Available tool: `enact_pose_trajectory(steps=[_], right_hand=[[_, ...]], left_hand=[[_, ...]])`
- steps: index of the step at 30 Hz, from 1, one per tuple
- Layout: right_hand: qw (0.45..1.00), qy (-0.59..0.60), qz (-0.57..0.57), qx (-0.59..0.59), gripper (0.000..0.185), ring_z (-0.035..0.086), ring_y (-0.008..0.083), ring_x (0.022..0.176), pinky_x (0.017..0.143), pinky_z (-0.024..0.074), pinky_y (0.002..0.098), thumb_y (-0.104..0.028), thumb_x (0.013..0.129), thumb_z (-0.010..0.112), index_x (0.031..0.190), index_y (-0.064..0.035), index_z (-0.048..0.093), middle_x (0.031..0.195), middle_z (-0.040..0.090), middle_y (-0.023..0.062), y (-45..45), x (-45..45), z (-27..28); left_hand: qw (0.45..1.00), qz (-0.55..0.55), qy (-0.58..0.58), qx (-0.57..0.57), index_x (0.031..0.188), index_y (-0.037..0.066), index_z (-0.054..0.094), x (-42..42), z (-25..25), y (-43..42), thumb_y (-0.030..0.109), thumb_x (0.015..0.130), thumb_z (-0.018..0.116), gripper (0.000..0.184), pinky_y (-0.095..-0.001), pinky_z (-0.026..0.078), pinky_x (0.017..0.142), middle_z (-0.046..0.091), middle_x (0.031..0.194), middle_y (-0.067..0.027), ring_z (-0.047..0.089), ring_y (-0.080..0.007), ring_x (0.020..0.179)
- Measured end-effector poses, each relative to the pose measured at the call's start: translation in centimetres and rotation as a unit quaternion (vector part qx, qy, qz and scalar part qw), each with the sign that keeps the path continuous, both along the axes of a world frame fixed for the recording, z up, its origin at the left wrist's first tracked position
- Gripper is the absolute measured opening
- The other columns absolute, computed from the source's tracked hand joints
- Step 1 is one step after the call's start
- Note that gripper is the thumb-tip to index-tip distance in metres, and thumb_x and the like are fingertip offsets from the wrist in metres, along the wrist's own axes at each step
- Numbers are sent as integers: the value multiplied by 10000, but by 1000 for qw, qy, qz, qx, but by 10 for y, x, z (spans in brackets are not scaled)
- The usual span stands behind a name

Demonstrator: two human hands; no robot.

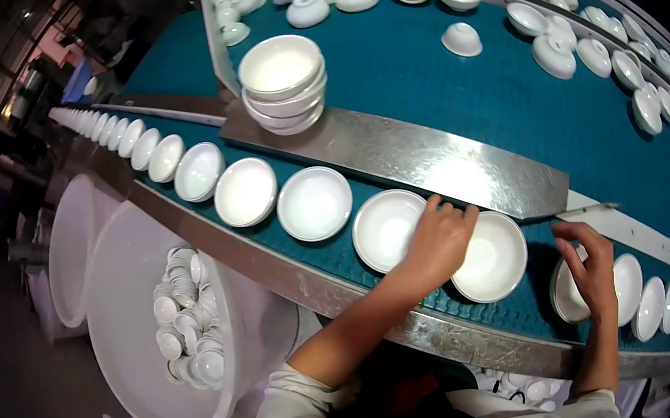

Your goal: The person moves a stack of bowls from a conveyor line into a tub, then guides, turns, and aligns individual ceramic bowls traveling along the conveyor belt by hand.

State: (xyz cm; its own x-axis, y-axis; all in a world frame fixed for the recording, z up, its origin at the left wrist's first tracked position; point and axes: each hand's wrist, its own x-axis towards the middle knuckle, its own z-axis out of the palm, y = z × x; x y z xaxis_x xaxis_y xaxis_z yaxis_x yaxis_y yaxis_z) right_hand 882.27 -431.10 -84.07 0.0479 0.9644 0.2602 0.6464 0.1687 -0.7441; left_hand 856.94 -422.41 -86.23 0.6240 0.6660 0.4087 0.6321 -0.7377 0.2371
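My left hand (443,237) is over the narrow belt, fingers bent and partly apart. It overlaps the edges of two white bowls, one bowl (387,227) on its left and another bowl (491,258) on its right. Whether its fingertips touch a rim I cannot tell. Further right, my right hand (590,259) curves with a gap between thumb and fingers. Behind it stands a partly covered bowl (564,295), and contact with that rim is unclear. Nothing shows lifted in either hand. More bowls, such as this bowl (315,203), line the narrow belt (342,252).
A stack of bowls (281,67) stands on a metal plate (433,157) beyond the narrow belt. Scattered bowls lie on the wide green belt (417,62). At left, a large translucent tub (130,332) holds many small white pieces. A metal rail (276,281) runs along the near edge.
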Motion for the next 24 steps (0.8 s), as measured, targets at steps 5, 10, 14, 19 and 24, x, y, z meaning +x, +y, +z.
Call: enact_pose_trajectory(steps=[5,10,14,19,24], right_hand=[[985,-36,154,69,302,630,346,917,865,479,410,-49,690,710,979,6,641,972,665,166,-17,-47,34],[945,-215,227,91,437,603,354,1069,1002,416,502,-113,659,769,1054,13,629,1072,661,176,-3,-63,-1],[926,-241,262,125,344,631,322,1024,946,462,444,-74,697,750,1015,2,645,1037,673,165,1,-64,-25],[951,-75,285,95,227,680,293,842,802,547,375,-75,784,715,1003,-30,679,920,710,113,-4,-61,6],[966,231,108,-35,158,697,127,702,633,540,229,-46,927,605,1060,7,672,837,706,96,-10,-43,8]], left_hand=[[999,18,-8,-34,991,-41,621,4,-11,-2,16,753,545,256,-411,407,897,615,707,-118,597,-279,764],[997,57,-49,-25,944,-34,615,7,-13,0,23,756,551,206,-406,419,846,615,684,-134,592,-283,734],[992,53,-118,2,919,-10,595,6,-5,-3,28,795,549,138,-418,422,788,569,662,-139,554,-308,713],[993,43,-109,12,942,31,601,1,16,-6,64,857,610,92,-437,418,846,612,763,-121,581,-300,747],[992,-11,-112,57,948,2,615,0,26,-7,4,835,619,113,-444,432,868,609,754,-106,567,-269,696]])
